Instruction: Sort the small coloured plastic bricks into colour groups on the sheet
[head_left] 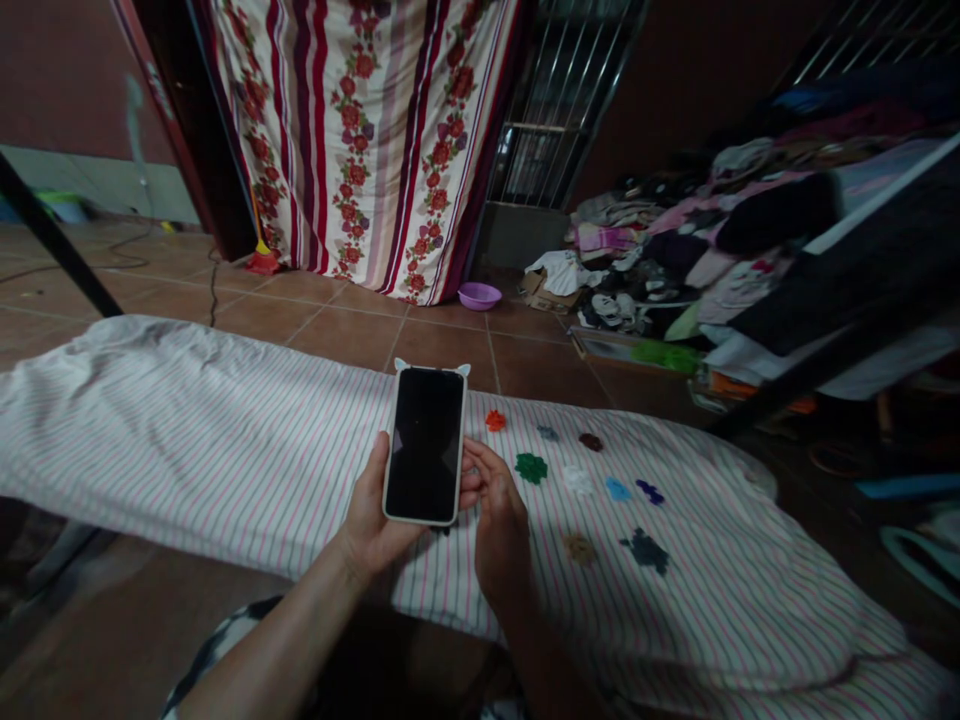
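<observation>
My left hand (375,515) is closed around a smartphone (426,445) in a pale case with small ear shapes on top. The phone is tilted up towards me, and its screen is dark. Close against the phone's right edge is my right hand (501,520), its fingers loosely bent and apart; whether they touch the case is unclear. Small piles lie on the striped cloth to the right: orange (495,420), green (531,467), white (577,480), light blue (617,488), dark blue (649,491), tan (578,547) and dark grey (646,551) among them. Their pieces are too small to name.
A striped cloth (225,430) covers the long surface before me. Beyond it are a tiled floor (337,325), a purple basin (479,296), a red broom (262,260) and a floral curtain (375,150). Clothes (675,240) are heaped at right, near dark slanting poles.
</observation>
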